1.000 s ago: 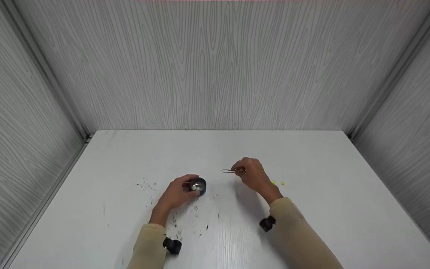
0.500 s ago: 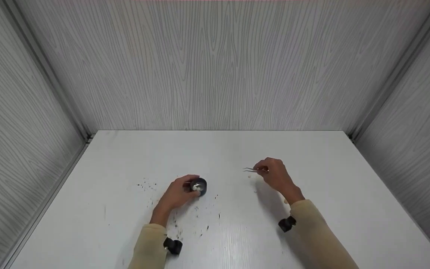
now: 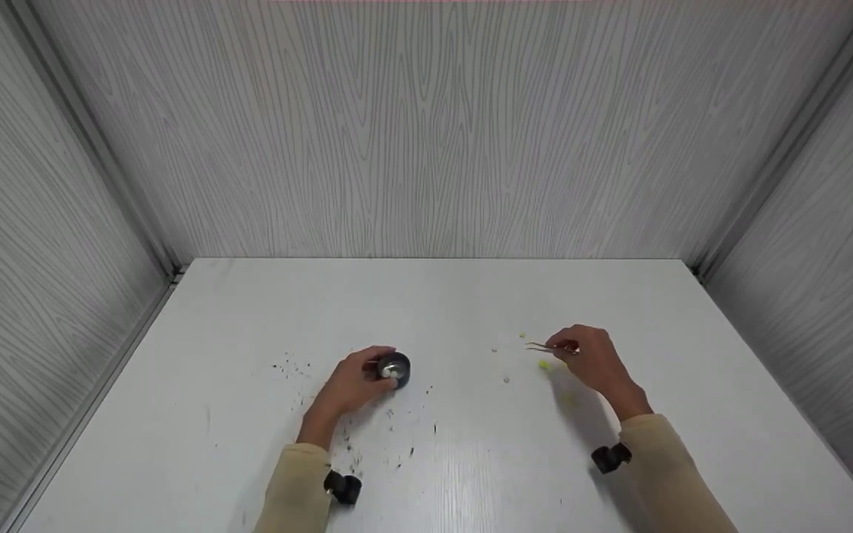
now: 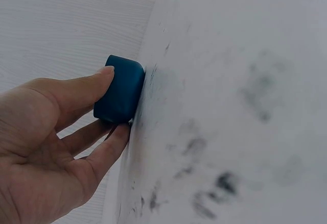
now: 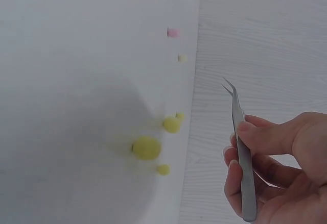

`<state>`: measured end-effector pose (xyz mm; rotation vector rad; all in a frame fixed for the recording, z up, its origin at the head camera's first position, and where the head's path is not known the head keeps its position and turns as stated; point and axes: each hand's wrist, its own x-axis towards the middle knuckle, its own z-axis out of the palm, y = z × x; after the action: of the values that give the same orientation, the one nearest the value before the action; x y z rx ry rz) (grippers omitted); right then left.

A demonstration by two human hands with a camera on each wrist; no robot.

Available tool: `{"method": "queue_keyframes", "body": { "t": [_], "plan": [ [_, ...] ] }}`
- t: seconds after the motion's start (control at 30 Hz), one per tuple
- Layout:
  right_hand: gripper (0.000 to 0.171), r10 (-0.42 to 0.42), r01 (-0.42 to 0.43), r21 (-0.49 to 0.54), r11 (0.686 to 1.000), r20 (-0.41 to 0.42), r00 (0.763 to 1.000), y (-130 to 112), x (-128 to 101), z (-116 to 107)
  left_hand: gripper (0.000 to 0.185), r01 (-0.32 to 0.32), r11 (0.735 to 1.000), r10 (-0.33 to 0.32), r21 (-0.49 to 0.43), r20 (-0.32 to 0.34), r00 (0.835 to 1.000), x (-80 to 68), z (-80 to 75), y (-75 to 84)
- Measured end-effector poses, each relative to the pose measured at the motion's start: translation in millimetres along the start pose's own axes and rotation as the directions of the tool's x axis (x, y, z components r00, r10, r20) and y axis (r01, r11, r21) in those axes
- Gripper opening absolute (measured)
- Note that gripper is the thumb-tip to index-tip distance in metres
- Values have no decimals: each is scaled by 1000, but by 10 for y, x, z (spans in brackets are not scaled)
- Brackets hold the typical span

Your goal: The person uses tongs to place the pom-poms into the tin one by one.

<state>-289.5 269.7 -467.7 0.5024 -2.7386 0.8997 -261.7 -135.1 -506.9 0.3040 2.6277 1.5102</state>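
My left hand [image 3: 352, 385] grips a small round dark blue container [image 3: 394, 368] that stands on the white table [image 3: 426, 311]; thumb and fingers curl round the container [image 4: 119, 89] in the left wrist view. My right hand [image 3: 595, 363] pinches thin metal tweezers [image 3: 545, 347], tips pointing left. The tweezers [image 5: 240, 147] hover with nothing between their tips. Several small yellow beads [image 5: 146, 148] lie below them, and one yellow-green bead [image 3: 543, 364] lies just under the tips in the head view.
Dark specks [image 3: 397, 437] are scattered over the table near my left arm. A pink bead [image 5: 173, 32] and a pale bead [image 5: 182, 57] lie farther off. Grey wood-grain walls [image 3: 426, 133] enclose the table on three sides.
My right hand has carried the tweezers to the right and slightly nearer, away from the container, over the yellow beads. My left hand has stayed on the container.
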Motion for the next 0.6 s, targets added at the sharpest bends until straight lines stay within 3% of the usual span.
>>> {"method": "queue_keyframes", "body": {
  "t": [0.6],
  "plan": [
    [15,61,-60,-37,997,22,998,248,-166,-106,54,-9,1000,9,15,1,1000,-1,0,-2]
  ]
}}
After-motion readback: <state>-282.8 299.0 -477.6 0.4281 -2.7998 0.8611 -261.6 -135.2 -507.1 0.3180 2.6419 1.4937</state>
